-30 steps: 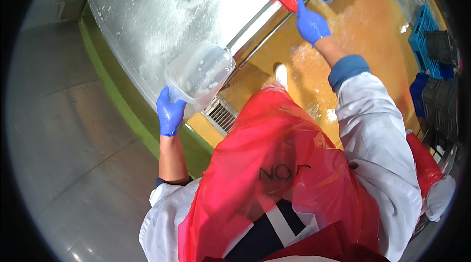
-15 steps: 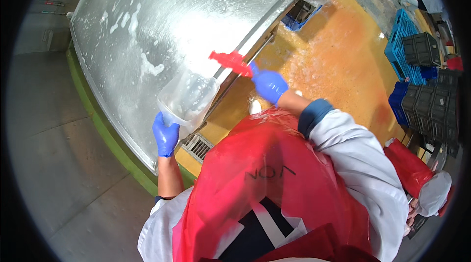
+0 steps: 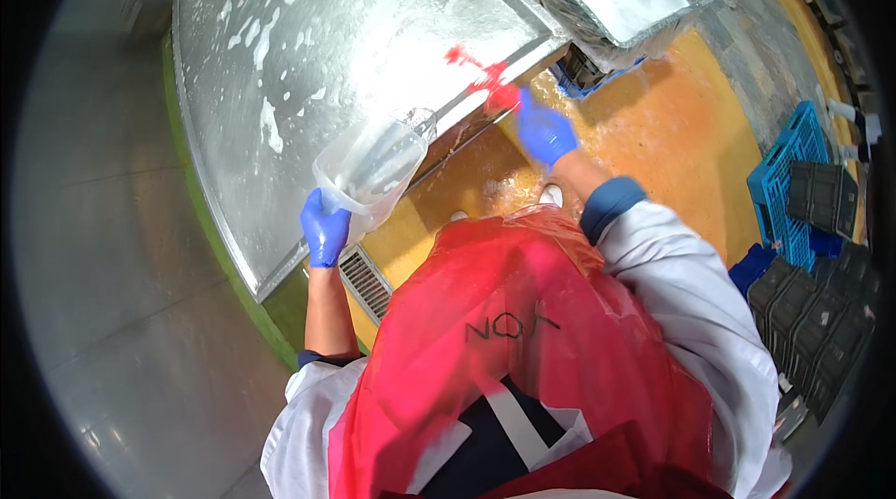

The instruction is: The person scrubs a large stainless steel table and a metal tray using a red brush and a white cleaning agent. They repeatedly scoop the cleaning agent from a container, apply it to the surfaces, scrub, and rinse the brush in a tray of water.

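My left hand (image 3: 325, 230), in a blue glove, is closed round the base of a translucent plastic jug (image 3: 369, 172). The jug lies tilted over the near edge of a metal table (image 3: 359, 42), its wide mouth facing away from me, with clear water splashing at the lip. In my blue-gloved right hand (image 3: 546, 130) is a red scrubbing brush (image 3: 493, 86), blurred by motion, held over the table's right-hand edge. Streaks and spots of white foam (image 3: 271, 121) lie on the wet metal top.
A grey crate (image 3: 583, 32) lined with clear plastic and filled with white suds stands beyond the table's right corner. On the wet orange floor (image 3: 695, 130) are a drain grate (image 3: 366, 284), a blue pallet (image 3: 784, 186) and stacked dark crates (image 3: 807, 317) at right.
The view has shifted, bringing the suds-filled crate further in. My right hand and the brush have moved up and right along the table edge. Water now splashes at the jug's mouth.
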Demonstrator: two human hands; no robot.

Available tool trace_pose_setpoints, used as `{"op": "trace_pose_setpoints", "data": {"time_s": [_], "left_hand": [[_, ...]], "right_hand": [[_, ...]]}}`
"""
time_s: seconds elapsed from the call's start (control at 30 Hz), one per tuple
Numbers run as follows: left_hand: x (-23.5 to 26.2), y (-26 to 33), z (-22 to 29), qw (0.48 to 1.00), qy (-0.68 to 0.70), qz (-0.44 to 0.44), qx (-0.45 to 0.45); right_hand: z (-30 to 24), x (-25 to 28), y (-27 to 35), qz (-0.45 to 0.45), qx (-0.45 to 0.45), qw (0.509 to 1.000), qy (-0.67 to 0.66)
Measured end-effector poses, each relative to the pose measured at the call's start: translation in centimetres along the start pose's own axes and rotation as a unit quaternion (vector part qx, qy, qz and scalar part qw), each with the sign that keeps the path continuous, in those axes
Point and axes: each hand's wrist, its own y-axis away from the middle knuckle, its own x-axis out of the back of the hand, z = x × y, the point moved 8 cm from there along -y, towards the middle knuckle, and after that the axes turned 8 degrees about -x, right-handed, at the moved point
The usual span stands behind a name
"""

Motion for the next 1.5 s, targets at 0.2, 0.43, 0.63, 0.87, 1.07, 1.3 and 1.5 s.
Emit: {"op": "trace_pose_setpoints", "data": {"time_s": [0.2, 0.43, 0.63, 0.87, 1.07, 1.3, 1.5], "left_hand": [[-3.6, -0.6, 7.8, 0.986, -0.140, 0.040, -0.087], [-7.6, -3.5, 13.7, 0.979, -0.163, 0.039, -0.112], [-10.2, -5.7, 23.3, 0.909, -0.337, 0.044, -0.241], [-6.4, -8.6, 24.3, 0.865, -0.424, 0.113, -0.242], [3.4, -5.6, 13.6, 0.906, -0.341, 0.220, -0.118], [12.8, 1.3, 0.1, 0.954, -0.178, 0.220, 0.094], [18.0, 9.7, -12.6, 0.935, -0.046, 0.299, 0.185]], "right_hand": [[0.5, 1.0, 0.5, -0.029, 0.063, 0.997, -0.034], [8.5, 7.1, -3.9, -0.046, 0.017, 0.999, 0.010], [7.6, 11.8, -7.2, -0.103, -0.010, 0.994, 0.046], [2.5, 7.8, -10.8, -0.063, 0.091, 0.984, 0.139], [-5.3, 5.1, -9.2, -0.115, 0.107, 0.988, -0.012], [-6.9, 3.3, -24.3, -0.065, 0.022, 0.996, 0.065], [-22.1, -5.6, -12.7, -0.104, 0.213, 0.969, 0.072]]}}
